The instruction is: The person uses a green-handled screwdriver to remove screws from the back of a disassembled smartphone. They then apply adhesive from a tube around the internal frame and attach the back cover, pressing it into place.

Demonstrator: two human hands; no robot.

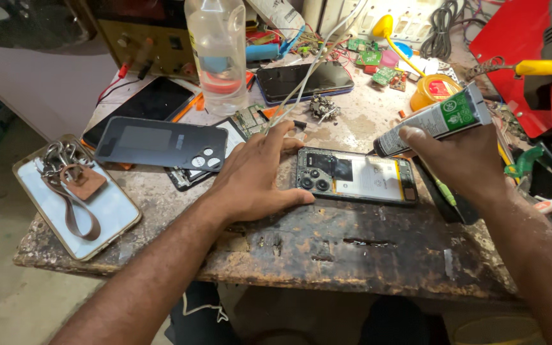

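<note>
Left hand [250, 176] on opened phone [356, 177]; glue tube [432, 120] in right hand [464, 160]

Worn, scarred wooden workbench [327, 249], pale wall [52, 76] at left, dusty grey floor [1, 281] below, soft daylight

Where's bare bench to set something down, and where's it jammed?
Free: the worn wooden bench front edge, below the opened phone and between both forearms. Smaller patch between the white phone with keyring and left hand. Crowded: back, around clear plastic bottle, circuit boards.
</note>
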